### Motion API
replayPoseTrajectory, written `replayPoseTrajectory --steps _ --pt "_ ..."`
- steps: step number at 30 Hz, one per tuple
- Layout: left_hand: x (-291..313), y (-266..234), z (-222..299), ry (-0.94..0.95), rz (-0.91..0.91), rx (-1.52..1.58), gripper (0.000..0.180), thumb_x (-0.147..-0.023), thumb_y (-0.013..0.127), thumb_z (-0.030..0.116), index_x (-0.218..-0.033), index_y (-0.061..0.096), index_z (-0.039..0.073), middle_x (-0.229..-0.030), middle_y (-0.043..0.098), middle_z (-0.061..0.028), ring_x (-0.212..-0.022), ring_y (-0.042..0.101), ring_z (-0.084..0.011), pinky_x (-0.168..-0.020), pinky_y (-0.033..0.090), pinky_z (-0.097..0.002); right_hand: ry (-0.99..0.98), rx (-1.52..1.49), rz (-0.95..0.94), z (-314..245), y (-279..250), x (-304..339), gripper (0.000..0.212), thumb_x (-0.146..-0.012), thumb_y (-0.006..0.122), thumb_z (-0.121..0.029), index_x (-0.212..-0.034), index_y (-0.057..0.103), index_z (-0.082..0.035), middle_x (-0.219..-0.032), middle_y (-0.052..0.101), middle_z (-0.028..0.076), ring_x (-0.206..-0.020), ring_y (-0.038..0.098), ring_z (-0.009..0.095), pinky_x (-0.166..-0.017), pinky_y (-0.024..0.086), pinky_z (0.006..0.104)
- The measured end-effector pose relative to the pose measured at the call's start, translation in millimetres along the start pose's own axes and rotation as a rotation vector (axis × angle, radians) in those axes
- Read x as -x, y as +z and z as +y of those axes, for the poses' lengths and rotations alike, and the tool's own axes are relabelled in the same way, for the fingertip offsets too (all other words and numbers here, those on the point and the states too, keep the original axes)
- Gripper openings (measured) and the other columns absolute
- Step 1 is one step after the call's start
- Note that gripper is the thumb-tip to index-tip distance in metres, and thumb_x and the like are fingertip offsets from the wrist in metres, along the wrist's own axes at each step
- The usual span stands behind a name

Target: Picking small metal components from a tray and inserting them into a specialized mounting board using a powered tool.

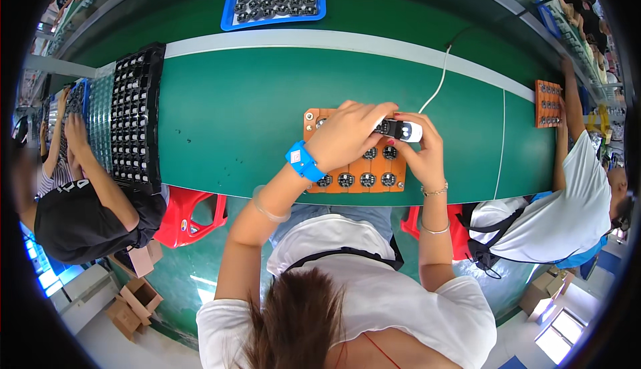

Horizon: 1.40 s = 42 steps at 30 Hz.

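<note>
Both hands meet above an orange board (356, 170) that lies on the green bench and carries several round black parts (346, 180) in rows. With thumb and fingers, my right hand (426, 154) grips a small device (410, 131) that has a rounded white end and a dark body. From the other side, my left hand (344, 135) closes its fingertips around the dark end of the device. A blue wrist strap (304, 161) circles my left wrist. The left fingers cover the upper part of the board, so the parts there are mostly hidden.
A blue tray (227, 9) of black parts stands beyond the bench's white edge strip. Black gridded trays (159, 95) are at left. A white cable (441, 79) runs from near my right hand. People sit on both sides, the right one beside another orange board (548, 103).
</note>
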State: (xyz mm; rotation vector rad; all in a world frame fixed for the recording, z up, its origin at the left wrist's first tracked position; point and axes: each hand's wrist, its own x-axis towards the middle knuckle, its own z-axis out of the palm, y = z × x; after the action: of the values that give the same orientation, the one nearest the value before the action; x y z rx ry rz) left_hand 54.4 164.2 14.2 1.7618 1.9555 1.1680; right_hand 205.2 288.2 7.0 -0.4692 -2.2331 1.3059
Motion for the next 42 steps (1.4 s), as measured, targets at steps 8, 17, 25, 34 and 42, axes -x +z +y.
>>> replayPoseTrajectory --steps 8,17,25,34,42 --pt "-10.6 1.7 3.3 -0.02 0.003 -0.137 0.05 -0.076 0.07 0.013 -0.122 0.05 0.01 -0.096 0.063 -0.008 -0.088 0.059 -0.027 -0.082 0.043 -0.0386 -0.009 -0.005 -0.011 9.8 -12.9 -1.3 0.039 -0.07 0.071 0.004 -0.107 0.061 -0.002 -0.107 0.063 0.009 -0.099 0.061 0.02 -0.085 0.048 0.0297" --pt "-37.9 42.4 -3.0 0.057 -0.008 -0.349 0.047 -0.074 0.07 0.011 -0.117 0.051 0.01 -0.091 0.063 -0.0066 -0.091 0.057 -0.0232 -0.082 0.039 -0.0352 0.097 -0.102 0.122 27.1 -51.9 -0.5 0.038 -0.075 0.07 0.003 -0.112 0.059 0.0 -0.106 0.06 0.009 -0.101 0.059 0.018 -0.087 0.046 0.0286" --pt "-50.9 41.6 11.0 -0.011 0.001 -0.005 0.048 -0.075 0.069 0.01 -0.118 0.048 0.009 -0.097 0.064 -0.0124 -0.087 0.062 -0.0316 -0.08 0.046 -0.0407 0.047 -0.023 -0.06 35.1 -55.6 -6.6 0.049 -0.074 0.07 0.005 -0.12 0.056 0.0 -0.112 0.057 0.009 -0.106 0.056 0.018 -0.091 0.045 0.0281" --pt "-55.9 39.9 6.4 -0.053 -0.024 -0.024 0.05 -0.072 0.068 0.007 -0.118 0.046 0.008 -0.093 0.062 -0.014 -0.086 0.06 -0.0315 -0.079 0.046 -0.0406 0.13 -0.26 0.078 49.5 -53.6 -1.1 0.045 -0.076 0.069 0.006 -0.118 0.054 0.002 -0.115 0.058 0.011 -0.107 0.056 0.018 -0.092 0.045 0.0299" --pt "-30.8 51.7 15.4 0.075 0.018 -0.304 0.036 -0.071 0.071 0.018 -0.102 0.054 0.007 -0.093 0.059 -0.006 -0.093 0.052 -0.0239 -0.081 0.039 -0.0369 0.154 -0.215 0.066 41.3 -80.0 30.6 0.039 -0.077 0.068 0.005 -0.113 0.055 0.001 -0.112 0.059 0.01 -0.105 0.056 0.018 -0.092 0.045 0.031"
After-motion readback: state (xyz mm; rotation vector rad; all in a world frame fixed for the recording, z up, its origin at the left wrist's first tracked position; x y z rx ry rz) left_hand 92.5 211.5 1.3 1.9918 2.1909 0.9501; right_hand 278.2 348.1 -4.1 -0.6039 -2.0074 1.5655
